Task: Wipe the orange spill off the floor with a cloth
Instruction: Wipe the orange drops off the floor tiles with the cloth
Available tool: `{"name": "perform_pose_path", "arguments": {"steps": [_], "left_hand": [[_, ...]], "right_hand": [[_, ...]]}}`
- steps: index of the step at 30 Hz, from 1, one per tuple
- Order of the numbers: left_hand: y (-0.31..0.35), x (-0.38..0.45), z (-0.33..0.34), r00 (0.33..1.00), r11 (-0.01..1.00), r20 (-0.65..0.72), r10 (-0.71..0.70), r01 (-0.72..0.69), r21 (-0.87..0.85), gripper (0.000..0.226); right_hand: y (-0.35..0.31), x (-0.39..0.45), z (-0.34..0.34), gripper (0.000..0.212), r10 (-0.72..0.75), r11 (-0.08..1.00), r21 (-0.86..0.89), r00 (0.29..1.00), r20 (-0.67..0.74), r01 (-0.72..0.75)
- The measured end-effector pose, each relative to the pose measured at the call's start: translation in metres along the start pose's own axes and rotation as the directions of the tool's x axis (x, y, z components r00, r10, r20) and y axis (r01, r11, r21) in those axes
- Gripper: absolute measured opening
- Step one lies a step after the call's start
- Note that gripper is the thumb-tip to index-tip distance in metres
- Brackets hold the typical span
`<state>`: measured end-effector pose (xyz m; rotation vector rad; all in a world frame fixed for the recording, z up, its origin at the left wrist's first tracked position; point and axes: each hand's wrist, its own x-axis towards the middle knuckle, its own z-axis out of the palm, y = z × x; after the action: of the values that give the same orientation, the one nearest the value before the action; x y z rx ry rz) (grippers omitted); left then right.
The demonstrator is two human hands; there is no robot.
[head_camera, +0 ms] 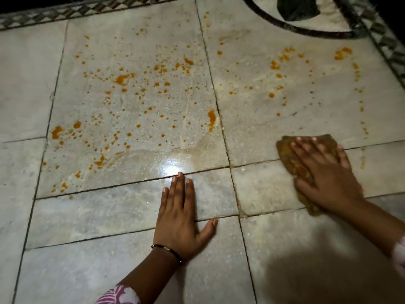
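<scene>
Right hand [324, 172] flat, pressing cloth [289, 159] on floor [109, 211], left hand [182, 218] flat

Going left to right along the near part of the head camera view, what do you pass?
Pink patterned sleeve → left hand flat on the floor → tile seam → orange-stained cloth under the right hand.

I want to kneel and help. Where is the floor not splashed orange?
Bare tiles lie near the left hand and below the right hand pressing the cloth. Orange spill crowds the big tile beyond the left hand and dots the tile beyond the cloth.
</scene>
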<state>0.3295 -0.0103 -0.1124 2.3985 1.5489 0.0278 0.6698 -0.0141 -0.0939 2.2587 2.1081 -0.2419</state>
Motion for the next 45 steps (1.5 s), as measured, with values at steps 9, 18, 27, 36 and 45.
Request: {"name": "perform_pose_path", "arguments": {"steps": [9,18,27,36,45], "left_hand": [[0.001,0.0,0.001,1.0,1.0,0.002,-0.009,0.009,0.018,0.093],[0.018,0.007,0.0,0.998,0.999,-0.056,0.021,-0.023,-0.039,0.09],[0.091,0.049,0.023,0.961,0.96,0.04,0.275,-0.277,0.044,0.09],[0.093,0.048,0.023,0.966,0.967,0.041,0.254,-0.255,0.024,0.09],[0.092,0.049,0.023,0.966,0.967,0.028,0.255,-0.255,0.003,0.09]], "right_hand": [[-0.076,-0.059,0.019,0.079,-0.394,0.919,-0.011,0.919,-0.007,0.394],[0.033,-0.048,0.006,0.077,0.275,0.96,0.075,0.96,-0.06,-0.27],[0.011,-0.102,0.016,0.076,-0.064,0.998,0.003,0.998,-0.02,0.064],[0.045,0.005,-0.006,0.079,0.449,0.893,-0.02,0.89,0.081,-0.449],[0.065,-0.071,0.001,0.083,0.387,0.922,-0.033,0.921,0.046,-0.385]]}}
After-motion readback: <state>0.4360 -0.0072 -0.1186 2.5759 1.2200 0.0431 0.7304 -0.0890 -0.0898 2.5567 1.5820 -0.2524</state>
